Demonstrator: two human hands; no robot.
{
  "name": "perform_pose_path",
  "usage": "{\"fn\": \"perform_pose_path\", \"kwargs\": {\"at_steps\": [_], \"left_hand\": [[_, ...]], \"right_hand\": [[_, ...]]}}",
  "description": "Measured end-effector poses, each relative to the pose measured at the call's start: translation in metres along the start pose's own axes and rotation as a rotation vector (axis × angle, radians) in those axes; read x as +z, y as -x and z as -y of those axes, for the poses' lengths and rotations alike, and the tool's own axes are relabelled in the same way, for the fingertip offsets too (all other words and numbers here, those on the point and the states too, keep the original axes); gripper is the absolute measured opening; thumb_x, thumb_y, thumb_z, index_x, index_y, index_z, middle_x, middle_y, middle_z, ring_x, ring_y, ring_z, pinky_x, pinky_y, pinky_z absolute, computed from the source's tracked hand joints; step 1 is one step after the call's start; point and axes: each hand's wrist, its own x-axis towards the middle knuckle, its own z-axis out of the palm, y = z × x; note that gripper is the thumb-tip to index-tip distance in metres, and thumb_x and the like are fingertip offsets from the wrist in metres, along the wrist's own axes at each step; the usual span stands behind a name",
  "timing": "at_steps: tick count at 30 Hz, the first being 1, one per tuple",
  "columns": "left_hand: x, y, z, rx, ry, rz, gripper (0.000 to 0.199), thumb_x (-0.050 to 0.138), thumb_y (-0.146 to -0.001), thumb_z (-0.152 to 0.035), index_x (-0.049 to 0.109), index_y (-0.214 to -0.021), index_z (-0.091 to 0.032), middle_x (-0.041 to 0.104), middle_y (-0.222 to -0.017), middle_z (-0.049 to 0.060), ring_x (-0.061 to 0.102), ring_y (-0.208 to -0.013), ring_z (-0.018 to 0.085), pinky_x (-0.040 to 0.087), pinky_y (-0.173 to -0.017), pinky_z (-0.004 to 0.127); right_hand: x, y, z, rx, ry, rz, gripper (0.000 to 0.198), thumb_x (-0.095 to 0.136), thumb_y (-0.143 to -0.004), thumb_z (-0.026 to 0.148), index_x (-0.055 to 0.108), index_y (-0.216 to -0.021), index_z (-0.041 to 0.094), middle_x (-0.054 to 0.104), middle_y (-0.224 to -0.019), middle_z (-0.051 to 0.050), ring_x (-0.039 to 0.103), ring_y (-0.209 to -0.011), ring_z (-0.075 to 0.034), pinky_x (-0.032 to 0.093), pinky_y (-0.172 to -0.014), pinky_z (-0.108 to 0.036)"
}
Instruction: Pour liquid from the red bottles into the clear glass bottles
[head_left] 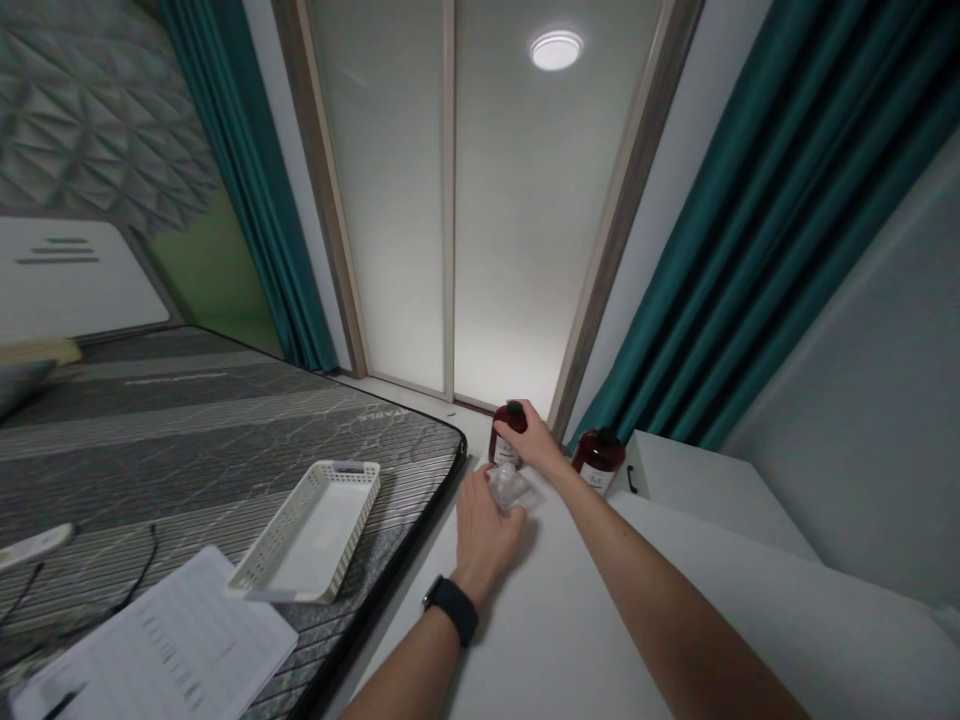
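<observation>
Item 1: our R hand (531, 440), at the end of a long fwd reach; forearm runs diagonally from lower R, fingers bent round the upper body of a red-brown bottle (505, 453) w/ black cap, closed on it. Bottle stands at far end of the white tabletop (577, 610), label partly hidden by our grip.

Item 2: our L hand (487, 540), nearer us, back of hand up, fingers fwd, thumb out to the R; fingers & thumb pinch a clear plastic piece (511, 487) (exact shape blurred, we can't tell) just in front of the bottle. Dark watch (454, 608) on wrist.

Item 3: second bottle (600, 462), similar colour, labelled, beyond R forearm, near white cabinet (701, 490) w/ black handle.

Item 4: white basket (315, 540), on the grey mattress (405, 470) to our L; printed sheets (172, 640) beside it.
</observation>
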Motion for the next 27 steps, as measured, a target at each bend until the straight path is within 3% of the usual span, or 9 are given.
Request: {"fn": "perform_pose_path", "kwargs": {"at_steps": [9, 15, 27], "left_hand": [[-0.010, -0.006, 0.007, 0.132, 0.091, -0.156, 0.050, 0.054, -0.069, -0.013, 0.047, -0.118, -0.016, 0.056, -0.110, 0.010, 0.055, -0.107, 0.028, 0.045, -0.098, 0.047], [-0.011, -0.013, 0.021, 0.118, 0.171, -0.260, 0.050, 0.053, -0.070, -0.016, 0.046, -0.120, -0.018, 0.055, -0.111, 0.008, 0.056, -0.105, 0.026, 0.047, -0.098, 0.046], [-0.009, -0.005, 0.011, 0.183, 0.209, -0.116, 0.050, 0.053, -0.072, -0.015, 0.047, -0.122, -0.017, 0.057, -0.111, 0.010, 0.057, -0.105, 0.027, 0.047, -0.099, 0.046]], "right_hand": [[-0.017, 0.029, 0.010, -0.002, -0.014, -0.006, 0.038, 0.068, -0.078, 0.037, 0.058, -0.111, 0.021, 0.067, -0.101, -0.004, 0.064, -0.094, -0.023, 0.050, -0.090, -0.039], [-0.029, 0.052, 0.019, -0.010, -0.019, -0.029, 0.038, 0.068, -0.077, 0.038, 0.059, -0.110, 0.022, 0.067, -0.101, -0.003, 0.064, -0.095, -0.023, 0.050, -0.093, -0.039], [-0.066, 0.113, 0.043, 0.003, -0.001, -0.074, 0.037, 0.068, -0.075, 0.033, 0.058, -0.109, 0.022, 0.068, -0.098, -0.003, 0.064, -0.092, -0.024, 0.052, -0.090, -0.041]]}}
